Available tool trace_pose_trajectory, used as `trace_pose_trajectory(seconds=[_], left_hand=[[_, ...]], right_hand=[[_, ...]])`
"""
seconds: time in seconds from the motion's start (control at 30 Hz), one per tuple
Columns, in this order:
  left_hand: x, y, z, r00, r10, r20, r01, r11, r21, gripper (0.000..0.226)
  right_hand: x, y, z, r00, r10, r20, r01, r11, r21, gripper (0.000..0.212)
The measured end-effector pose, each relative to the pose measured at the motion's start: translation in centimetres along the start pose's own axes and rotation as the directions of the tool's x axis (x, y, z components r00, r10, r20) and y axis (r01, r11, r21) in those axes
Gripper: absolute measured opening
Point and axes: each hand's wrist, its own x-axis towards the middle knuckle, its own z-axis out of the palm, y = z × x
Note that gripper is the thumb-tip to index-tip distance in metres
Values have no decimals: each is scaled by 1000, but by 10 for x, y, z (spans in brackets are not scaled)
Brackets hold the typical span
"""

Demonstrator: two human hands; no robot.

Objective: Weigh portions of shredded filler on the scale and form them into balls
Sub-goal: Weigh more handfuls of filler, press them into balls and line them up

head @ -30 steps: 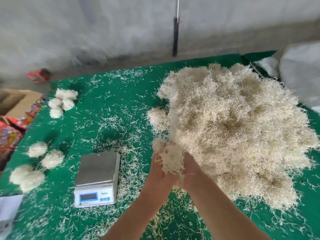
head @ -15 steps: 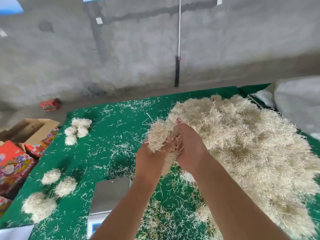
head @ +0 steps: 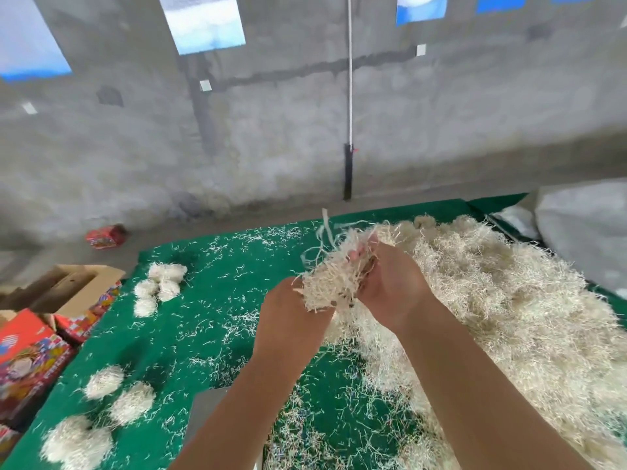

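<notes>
Holding a clump of shredded filler [head: 330, 281] between them, both hands sat raised at frame center, above the green table [head: 190, 320]. Left hand [head: 291, 317] cupped the clump from lower left; its fingers were buried behind the strands, so how far they curled could not be told, only that the clump rested in it. Right hand [head: 390, 283] pressed in from the right, fingers curled round the top of the clump, fingertips [head: 359, 254] poking through the strands. A few long ribbons stuck up out of the clump toward upper center.

Big loose filler pile [head: 502, 317] covered the right half of the table, just behind and right of the hands. Scale [head: 207, 412] was mostly hidden under the left forearm at lower center, only a grey corner of its platform showing; display not visible. Finished balls sat in two groups: a far group [head: 159, 286] at mid left of the table, a near group [head: 101, 412] at lower left. Loose strands were scattered all over the green surface.

Off the table's left edge: an open cardboard box [head: 68, 286] and colourful printed boxes [head: 27, 354]. A small red package [head: 107, 236] lay on the floor beyond the table, upper left. White sack [head: 583, 228] at right edge. Grey concrete wall [head: 271, 130] behind, with a white cord [head: 350, 79] hanging down it.
</notes>
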Motion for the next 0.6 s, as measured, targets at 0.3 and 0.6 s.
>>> trace_pose_trajectory(seconds=[0.3,0.6], left_hand=[[-27,11,4,997,-30,74,40,988,-146,12],[-47,14,30,962,-47,269,73,994,-85,18]], right_hand=[[18,15,-49,966,226,-129,-199,961,193,25],[41,55,-98,893,390,-225,-300,888,349,20]])
